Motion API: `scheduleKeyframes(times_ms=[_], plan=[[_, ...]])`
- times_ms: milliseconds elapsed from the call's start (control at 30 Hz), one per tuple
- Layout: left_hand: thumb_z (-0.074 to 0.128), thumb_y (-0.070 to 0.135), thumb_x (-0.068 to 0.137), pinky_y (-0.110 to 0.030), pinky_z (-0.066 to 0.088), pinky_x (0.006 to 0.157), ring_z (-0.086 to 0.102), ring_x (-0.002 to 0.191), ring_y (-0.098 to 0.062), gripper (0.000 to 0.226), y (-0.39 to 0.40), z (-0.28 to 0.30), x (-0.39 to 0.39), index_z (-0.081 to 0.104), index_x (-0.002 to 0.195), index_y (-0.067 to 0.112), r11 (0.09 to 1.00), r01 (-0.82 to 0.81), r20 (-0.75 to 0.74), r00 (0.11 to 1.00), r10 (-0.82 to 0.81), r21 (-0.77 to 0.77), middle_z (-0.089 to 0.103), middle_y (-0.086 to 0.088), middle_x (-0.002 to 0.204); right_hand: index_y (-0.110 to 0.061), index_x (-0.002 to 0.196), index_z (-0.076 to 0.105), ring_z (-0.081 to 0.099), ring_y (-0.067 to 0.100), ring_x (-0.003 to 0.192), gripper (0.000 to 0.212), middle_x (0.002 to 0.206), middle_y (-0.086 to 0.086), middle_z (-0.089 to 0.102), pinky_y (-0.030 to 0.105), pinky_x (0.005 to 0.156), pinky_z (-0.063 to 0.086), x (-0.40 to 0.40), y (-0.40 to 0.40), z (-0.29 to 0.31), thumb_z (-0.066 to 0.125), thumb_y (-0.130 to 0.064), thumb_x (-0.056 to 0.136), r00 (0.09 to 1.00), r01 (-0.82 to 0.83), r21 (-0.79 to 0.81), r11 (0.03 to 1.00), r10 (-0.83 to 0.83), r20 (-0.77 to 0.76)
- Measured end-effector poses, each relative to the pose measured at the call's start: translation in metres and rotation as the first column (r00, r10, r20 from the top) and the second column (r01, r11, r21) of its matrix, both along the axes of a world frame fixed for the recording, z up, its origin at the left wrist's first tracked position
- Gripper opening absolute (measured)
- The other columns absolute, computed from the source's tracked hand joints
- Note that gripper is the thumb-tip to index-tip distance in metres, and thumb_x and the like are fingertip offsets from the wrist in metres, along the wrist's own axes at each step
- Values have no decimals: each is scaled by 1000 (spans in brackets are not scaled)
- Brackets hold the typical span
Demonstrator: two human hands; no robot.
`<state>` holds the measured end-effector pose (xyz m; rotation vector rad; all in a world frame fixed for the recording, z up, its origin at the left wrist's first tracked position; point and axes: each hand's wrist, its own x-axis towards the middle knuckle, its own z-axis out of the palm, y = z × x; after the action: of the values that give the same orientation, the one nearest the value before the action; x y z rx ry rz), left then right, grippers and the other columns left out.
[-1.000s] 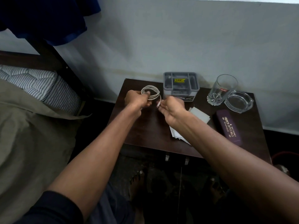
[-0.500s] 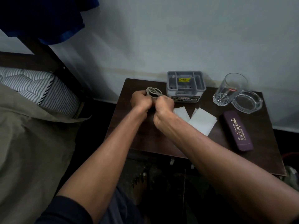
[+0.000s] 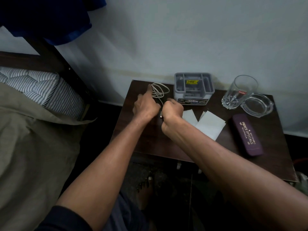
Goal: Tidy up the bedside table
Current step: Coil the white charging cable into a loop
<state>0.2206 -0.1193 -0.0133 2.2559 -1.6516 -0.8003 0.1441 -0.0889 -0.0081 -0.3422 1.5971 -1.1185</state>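
Note:
A coiled white cable (image 3: pixel 160 90) lies at the back left of the dark wooden bedside table (image 3: pixel 143 140). My left hand (image 3: pixel 146 105) rests on the coil's left side, with the forefinger stretched out along its edge. My right hand (image 3: pixel 172 110) is a closed fist just right of the coil; the cable's loose end with its plug hangs down from that fist. A grey compartment organiser (image 3: pixel 193 88) stands directly behind my right hand.
Two white paper pieces (image 3: pixel 210 125) lie mid-table. A purple spectacle case (image 3: pixel 246 135), a glass tumbler (image 3: pixel 240 91) and a glass ashtray (image 3: pixel 257 105) sit at the right. A bed with striped mattress (image 3: pixel 41 87) is on the left, the wall behind.
The coil has come down from between my raised hands onto the table's back left. My left hand has loosened, its forefinger now extended. My right fist has drawn slightly back with the cable end.

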Motion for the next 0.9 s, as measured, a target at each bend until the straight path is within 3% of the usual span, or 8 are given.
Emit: scheduleKeyframes(times_ms=[133,233,333,400,533,633,733,900], plan=[[69,32,97,-49,45,112,49,143,-41,92,0,-4,2,12,170,32,998,18,21,1000,-19,57,46,-19,157,-7,108,76,57,20,75,38,87,4,65,27,63,47,-4,-6,-1,43,6,93,1000,-12,-7,1000,12,-4],[69,34,99,-50,45,110,44,144,-40,87,1,-2,1,17,169,26,999,42,133,990,-39,-21,35,-17,161,-25,102,66,49,11,58,40,77,-1,63,21,48,36,-4,-5,3,42,6,95,997,-75,-18,997,75,-1],[73,14,94,-49,42,114,30,153,-37,100,-2,-3,4,9,170,23,969,202,292,944,-154,-143,9,-13,174,-19,89,68,44,10,53,39,67,-2,57,17,39,33,-7,-5,5,40,7,95,991,-133,-16,991,132,-36],[67,-5,90,-52,42,114,28,153,-37,110,-4,-6,6,0,170,33,938,313,304,917,-258,-150,6,-8,177,-18,75,62,41,11,53,39,63,-2,51,16,35,31,-8,-4,4,39,8,94,988,-149,-11,989,148,-52],[70,-1,88,-50,50,103,47,139,-35,96,-3,-6,6,27,164,38,927,331,297,916,-270,-179,38,-12,160,-17,72,58,41,13,54,36,64,0,49,20,39,31,-10,-5,2,40,6,94,986,-154,17,988,155,-63],[79,13,86,-47,53,98,57,128,-36,81,-1,0,6,41,154,32,946,252,268,944,-193,-206,46,-13,149,-14,93,67,48,15,59,31,77,4,59,25,47,35,-9,-10,-2,42,4,92,990,-125,32,992,127,-59],[76,28,85,-47,52,96,60,125,-40,73,1,1,10,43,150,33,975,196,182,968,-176,-100,52,-13,144,-9,126,72,69,27,86,44,109,13,74,30,65,52,-7,-13,-7,45,1,93,995,-87,34,996,88,-39],[48,59,87,-42,48,93,61,124,-39,57,-5,0,13,61,135,30,997,54,-51,997,-52,52,66,-13,133,-15,145,64,65,23,123,50,137,4,68,29,98,52,-8,-13,-5,47,-2,100,995,-87,9,996,88,-37]])
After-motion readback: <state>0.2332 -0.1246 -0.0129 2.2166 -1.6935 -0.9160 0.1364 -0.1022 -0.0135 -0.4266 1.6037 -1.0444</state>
